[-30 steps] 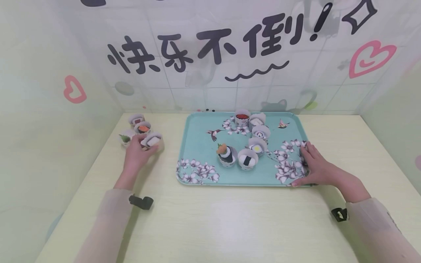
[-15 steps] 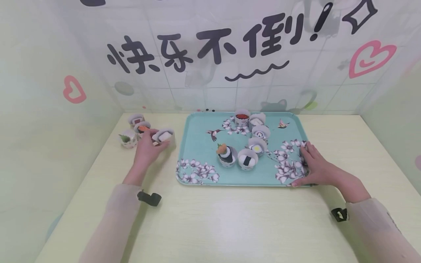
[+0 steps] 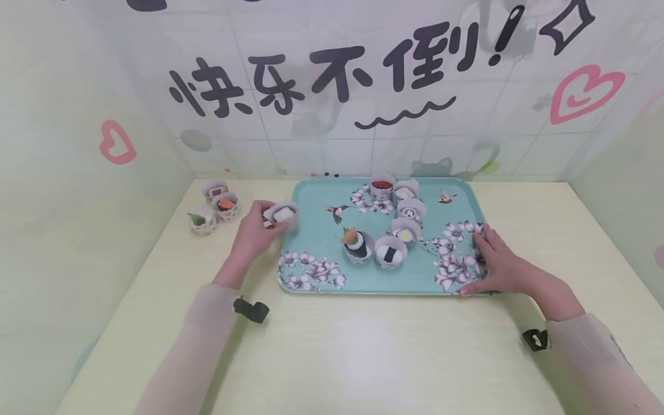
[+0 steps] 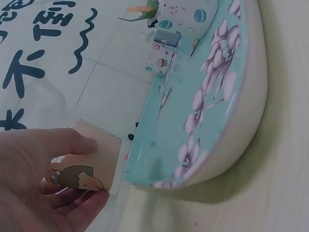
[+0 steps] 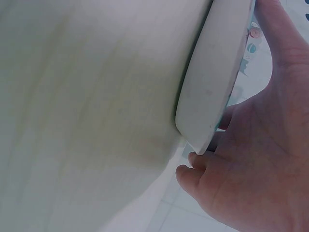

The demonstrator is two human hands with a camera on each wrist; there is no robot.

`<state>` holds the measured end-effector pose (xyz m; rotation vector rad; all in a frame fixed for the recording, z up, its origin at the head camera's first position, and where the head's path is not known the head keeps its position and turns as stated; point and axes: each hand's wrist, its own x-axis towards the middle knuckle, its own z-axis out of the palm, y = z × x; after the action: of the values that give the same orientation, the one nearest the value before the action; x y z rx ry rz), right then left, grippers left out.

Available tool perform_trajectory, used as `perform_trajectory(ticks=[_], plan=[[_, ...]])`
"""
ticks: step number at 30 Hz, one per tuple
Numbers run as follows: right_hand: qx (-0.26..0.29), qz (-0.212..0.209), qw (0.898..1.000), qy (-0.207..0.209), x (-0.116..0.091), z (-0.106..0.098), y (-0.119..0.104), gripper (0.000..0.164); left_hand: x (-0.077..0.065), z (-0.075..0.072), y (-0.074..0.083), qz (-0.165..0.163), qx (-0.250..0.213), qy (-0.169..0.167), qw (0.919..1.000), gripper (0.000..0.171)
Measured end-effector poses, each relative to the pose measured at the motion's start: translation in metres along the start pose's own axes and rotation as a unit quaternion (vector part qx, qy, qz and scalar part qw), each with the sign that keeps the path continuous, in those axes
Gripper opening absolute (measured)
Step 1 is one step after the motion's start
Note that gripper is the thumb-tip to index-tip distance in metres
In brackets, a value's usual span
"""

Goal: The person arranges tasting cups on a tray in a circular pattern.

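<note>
In the head view, my left hand (image 3: 253, 231) pinches a small paper cup (image 3: 283, 214) with a whitish piece of toy sushi in it, held over the tray's left edge. The left wrist view shows a cartoon print on the cup (image 4: 101, 152), between thumb and fingers. A turquoise tray (image 3: 311, 242) with a flower pattern carries several sushi cups, among them a rice ball cup (image 3: 391, 253) and a hand roll cup (image 3: 358, 246). My right hand (image 3: 505, 268) holds the tray's near right corner, thumb along the front edge. In the right wrist view its fingers curl at the tray rim (image 5: 212, 82).
Left of the tray, three cups stand on the pale table: one with a green leaf (image 3: 202, 220), one with an orange topping (image 3: 226, 206), one with a dark red centre (image 3: 215, 190). A printed wall sheet (image 3: 321, 144) closes off the back.
My left hand has carried the whitish sushi cup rightward from the group at the left to the tray's left edge. The right hand and tray stay in place.
</note>
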<state>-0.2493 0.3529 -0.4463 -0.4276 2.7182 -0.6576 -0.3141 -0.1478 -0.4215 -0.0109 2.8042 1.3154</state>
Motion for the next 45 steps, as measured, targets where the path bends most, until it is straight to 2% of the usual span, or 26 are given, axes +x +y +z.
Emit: perform_trajectory(ticks=[23,37,45], plan=[[-0.003,0.003,1.000,-0.001,0.000,0.000,-0.002,0.138,0.005,0.044,0.030,0.047,0.031,-0.063,0.9964,0.057],[-0.001,-0.002,1.000,0.001,-0.001,0.000,-0.001,0.138,0.004,0.060,0.035,0.082,0.028,-0.097,0.9915,0.051],[-0.002,-0.001,1.000,0.002,-0.001,0.001,-0.001,0.138,0.003,0.065,0.037,0.090,0.031,-0.108,0.9896,0.051]])
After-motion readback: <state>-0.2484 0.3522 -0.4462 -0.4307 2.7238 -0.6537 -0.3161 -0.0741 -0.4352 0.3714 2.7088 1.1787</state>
